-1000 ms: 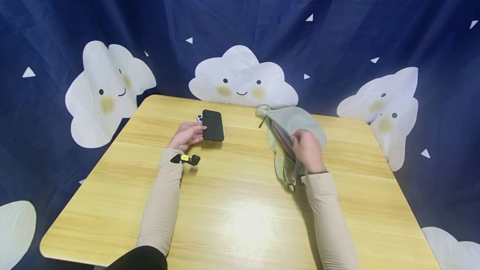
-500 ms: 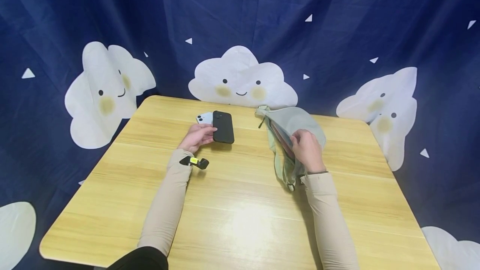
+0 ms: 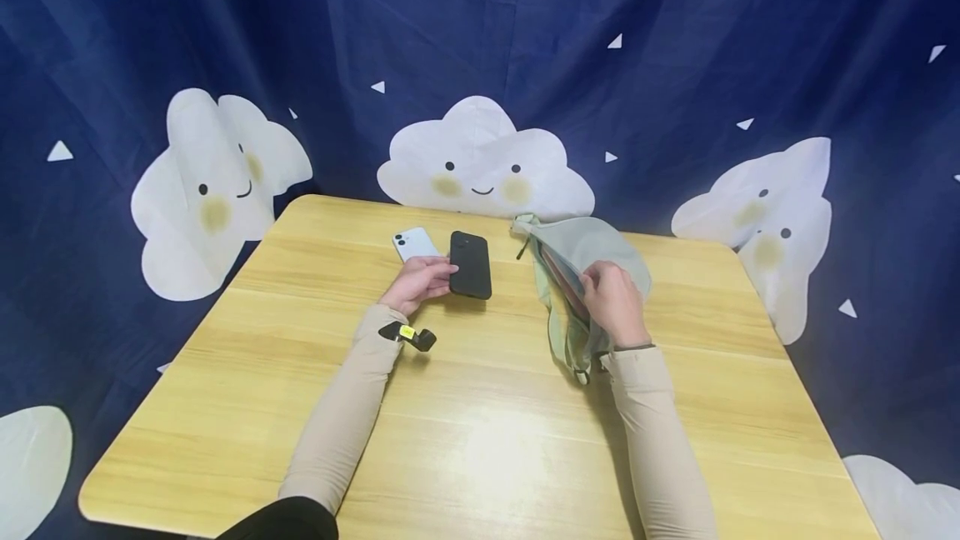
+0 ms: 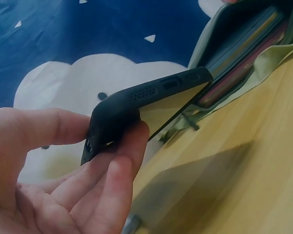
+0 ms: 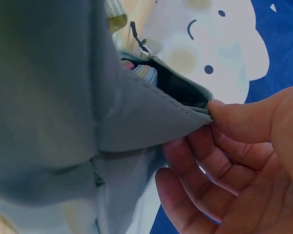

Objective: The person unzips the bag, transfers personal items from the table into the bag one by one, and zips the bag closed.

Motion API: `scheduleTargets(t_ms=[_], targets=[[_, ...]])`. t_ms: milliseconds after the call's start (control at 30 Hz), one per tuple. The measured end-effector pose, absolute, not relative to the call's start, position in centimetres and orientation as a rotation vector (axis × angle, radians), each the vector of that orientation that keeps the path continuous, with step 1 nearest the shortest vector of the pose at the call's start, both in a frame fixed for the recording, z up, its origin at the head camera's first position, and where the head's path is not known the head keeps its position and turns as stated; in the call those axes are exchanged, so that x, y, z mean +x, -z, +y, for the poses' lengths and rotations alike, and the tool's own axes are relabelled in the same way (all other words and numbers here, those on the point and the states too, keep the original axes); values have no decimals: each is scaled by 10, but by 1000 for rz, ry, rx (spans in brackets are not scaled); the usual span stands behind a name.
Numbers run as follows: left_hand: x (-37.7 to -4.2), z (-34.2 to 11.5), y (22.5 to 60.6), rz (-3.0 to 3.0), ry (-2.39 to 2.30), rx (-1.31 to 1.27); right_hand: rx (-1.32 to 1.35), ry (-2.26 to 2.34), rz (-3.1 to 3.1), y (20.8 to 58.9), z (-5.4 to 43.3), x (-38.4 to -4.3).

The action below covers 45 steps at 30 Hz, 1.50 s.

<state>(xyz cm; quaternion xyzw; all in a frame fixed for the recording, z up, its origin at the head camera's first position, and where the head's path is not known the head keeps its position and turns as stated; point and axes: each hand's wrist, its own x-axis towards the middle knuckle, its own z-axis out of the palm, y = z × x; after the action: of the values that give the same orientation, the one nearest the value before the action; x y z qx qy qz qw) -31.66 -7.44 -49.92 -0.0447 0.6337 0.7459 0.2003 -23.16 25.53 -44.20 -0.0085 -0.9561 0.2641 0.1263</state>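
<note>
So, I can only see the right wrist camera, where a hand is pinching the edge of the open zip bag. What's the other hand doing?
Observer: The left hand is pinching a black smartphone.
Operator: Ooh, is that the only phone?
Observer: No, the head view also shows a pale blue smartphone lying on the wooden table, partly hidden by that hand.
Operator: And is the black one inside the zip bag?
Observer: No, it's outside, to the left of the bag in the head view, with a strip of tabletop showing between them.
</note>
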Motion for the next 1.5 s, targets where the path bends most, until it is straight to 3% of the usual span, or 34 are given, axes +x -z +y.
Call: scheduleTargets(t_ms=[1500], targets=[[-281,28,508,1631,-2097,-24,-34,-767,-2796,441,256,-230]])
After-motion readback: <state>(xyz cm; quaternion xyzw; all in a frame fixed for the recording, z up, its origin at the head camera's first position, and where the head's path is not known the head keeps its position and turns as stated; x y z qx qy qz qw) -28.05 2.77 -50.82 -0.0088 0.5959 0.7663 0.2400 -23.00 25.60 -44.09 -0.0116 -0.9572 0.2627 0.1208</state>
